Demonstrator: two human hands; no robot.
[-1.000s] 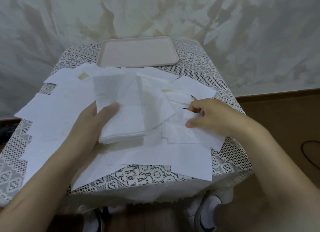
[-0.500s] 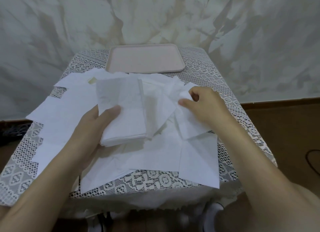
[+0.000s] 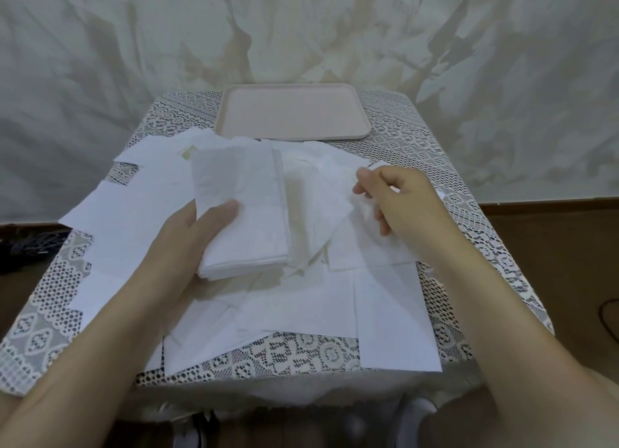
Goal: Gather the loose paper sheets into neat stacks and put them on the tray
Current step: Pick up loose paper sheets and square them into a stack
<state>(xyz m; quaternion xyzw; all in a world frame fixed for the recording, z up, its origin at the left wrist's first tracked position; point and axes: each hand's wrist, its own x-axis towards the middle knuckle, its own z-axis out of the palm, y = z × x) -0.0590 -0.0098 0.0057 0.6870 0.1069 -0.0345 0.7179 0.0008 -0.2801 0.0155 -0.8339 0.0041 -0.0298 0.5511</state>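
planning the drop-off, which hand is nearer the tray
Right. The right hand pinches a sheet just short of the tray; the left hand holds the stack farther back.

From my remote feed I can read no text, label, brand or number: the stack of paper sheets (image 3: 241, 210), the loose sheets (image 3: 385, 310), the tray (image 3: 291, 112) and the lace tablecloth (image 3: 301, 350) show no legible writing.

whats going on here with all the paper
A person is tidying loose paper on a lace-covered table. The left hand holds a small stack of sheets, thumb on top. The right hand pinches a single sheet beside it. Many loose sheets lie scattered over the table, and no paper is on the pink tray at the far edge yet.
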